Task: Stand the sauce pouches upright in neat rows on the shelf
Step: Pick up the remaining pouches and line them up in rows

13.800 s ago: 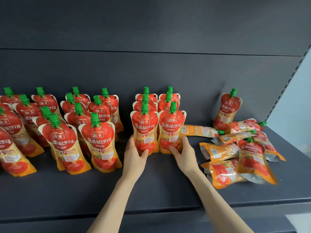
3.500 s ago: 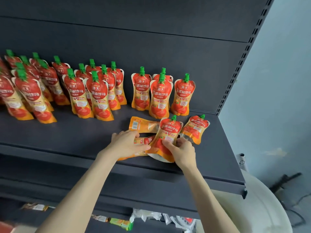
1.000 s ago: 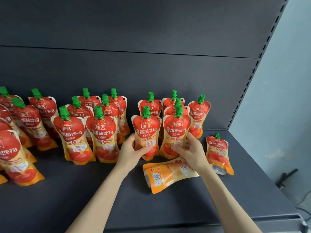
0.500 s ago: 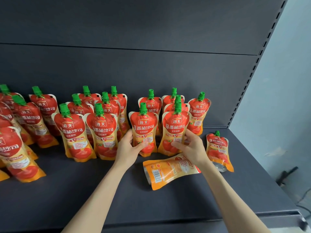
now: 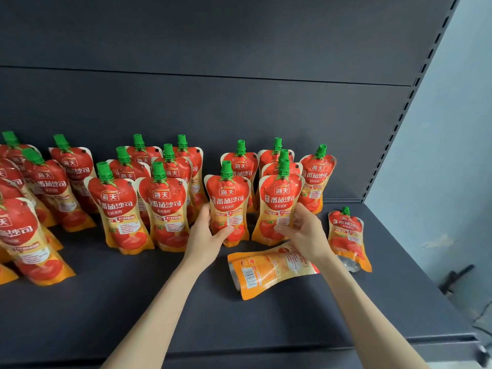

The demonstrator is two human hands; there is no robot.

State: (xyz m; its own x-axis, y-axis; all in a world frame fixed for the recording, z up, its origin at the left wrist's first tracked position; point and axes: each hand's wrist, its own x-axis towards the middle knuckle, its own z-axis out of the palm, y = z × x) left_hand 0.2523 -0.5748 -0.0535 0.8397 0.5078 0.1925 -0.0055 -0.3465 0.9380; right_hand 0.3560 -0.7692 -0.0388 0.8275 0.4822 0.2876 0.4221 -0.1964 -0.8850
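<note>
Red and orange tomato sauce pouches with green caps stand in rows on the dark shelf (image 5: 133, 315). My left hand (image 5: 207, 235) grips the lower part of an upright front pouch (image 5: 227, 198). Beside it, my right hand (image 5: 303, 233) grips another upright front pouch (image 5: 279, 201). More upright pouches stand behind these two. One pouch (image 5: 269, 270) lies flat, back side up, just in front of my right hand. Another pouch (image 5: 346, 235) sits tilted back at the right.
Several upright pouches (image 5: 117, 209) fill the left of the shelf, some leaning at the far left. The shelf's back panel (image 5: 239, 102) rises behind them. A slotted upright (image 5: 399, 115) and a pale wall (image 5: 452, 155) bound the right side.
Since 3.5 s ago, two pouches from the lying pile have been stood in the front row. Over the last second my hands nudged them slightly back and left; the flat pouch stayed put.
</note>
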